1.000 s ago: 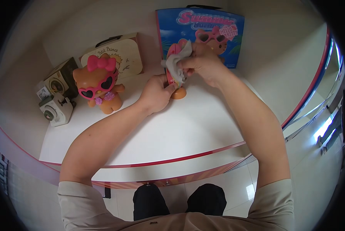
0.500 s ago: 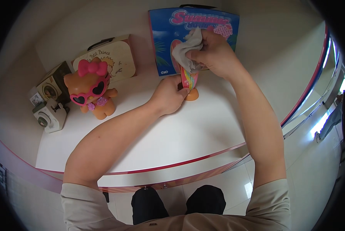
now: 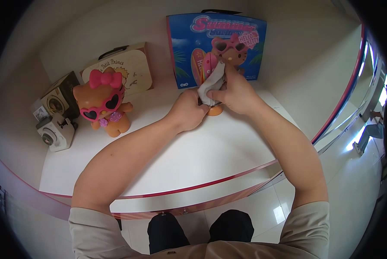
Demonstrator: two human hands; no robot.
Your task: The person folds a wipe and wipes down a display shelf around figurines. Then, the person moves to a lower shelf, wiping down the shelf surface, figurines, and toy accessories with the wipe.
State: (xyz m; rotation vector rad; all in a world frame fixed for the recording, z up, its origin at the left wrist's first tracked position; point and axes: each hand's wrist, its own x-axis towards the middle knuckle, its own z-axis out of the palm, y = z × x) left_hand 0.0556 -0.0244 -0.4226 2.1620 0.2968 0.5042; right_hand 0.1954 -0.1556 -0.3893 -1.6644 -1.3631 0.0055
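Observation:
A small surfboard figure [image 3: 209, 64] stands upright on a round orange base [image 3: 215, 111], its lower part hidden by a grey-white cloth [image 3: 212, 86]. My left hand [image 3: 191, 110] grips the surfboard low down, just above the base. My right hand [image 3: 236, 91] is closed on the cloth, pressing it against the board's lower front. Behind them stands a blue box [image 3: 187, 41] printed with Hello Kitty and a surfboard. To the left, an orange figure [image 3: 92, 96] with a pink bow and heart-shaped sunglasses stands on the white shelf [image 3: 193, 151].
A cream Petit Prince case [image 3: 139, 71] leans at the back left. Beside it are a dark box [image 3: 70, 93] and a small white camera-like object [image 3: 58, 134]. A red-trimmed edge [image 3: 202, 183] borders the shelf's front. At the far right a person's leg [image 3: 368, 134] shows.
My right hand and the cloth have moved down the surfboard, uncovering its upper part. Between the first two frames the board shifted right in view with my left hand on it.

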